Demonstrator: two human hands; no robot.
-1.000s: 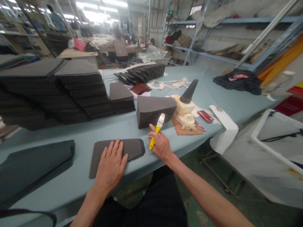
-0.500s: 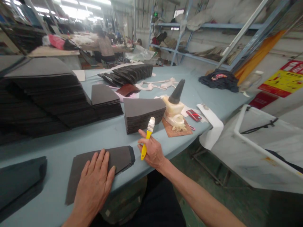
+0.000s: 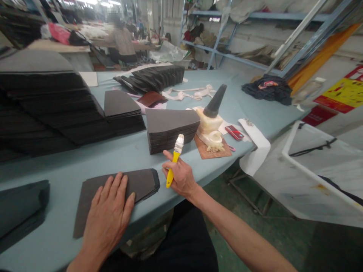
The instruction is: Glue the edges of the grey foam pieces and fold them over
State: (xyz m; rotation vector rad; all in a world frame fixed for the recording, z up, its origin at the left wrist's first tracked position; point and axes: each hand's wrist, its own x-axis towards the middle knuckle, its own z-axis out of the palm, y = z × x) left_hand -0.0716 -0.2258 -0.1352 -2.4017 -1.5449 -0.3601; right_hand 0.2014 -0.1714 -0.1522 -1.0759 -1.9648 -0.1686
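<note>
Left hand [image 3: 106, 215]: open, pressing flat on dark cut sheets [image 3: 141, 184], left of the brush.
Right hand [image 3: 180, 175]: clenched around a yellow-handled brush [image 3: 171, 170].
Beyond the brush: a taller dark stack [image 3: 170, 130], nothing between.

Right hand [image 3: 180, 175] hides part of brush handle [image 3: 169, 178]; stack of dark sheets [image 3: 42, 109] cut off at left edge; co-worker's head [image 3: 114, 17] blurred; small pink item [image 3: 231, 148] too small to identify.

Blue steel shelving [image 3: 215, 41] along pale wall [image 3: 167, 22]; yellow sign [image 3: 340, 90] at right; green floor [image 3: 283, 238], scuffed; strip lights [image 3: 90, 2] overhead, far end.
</note>
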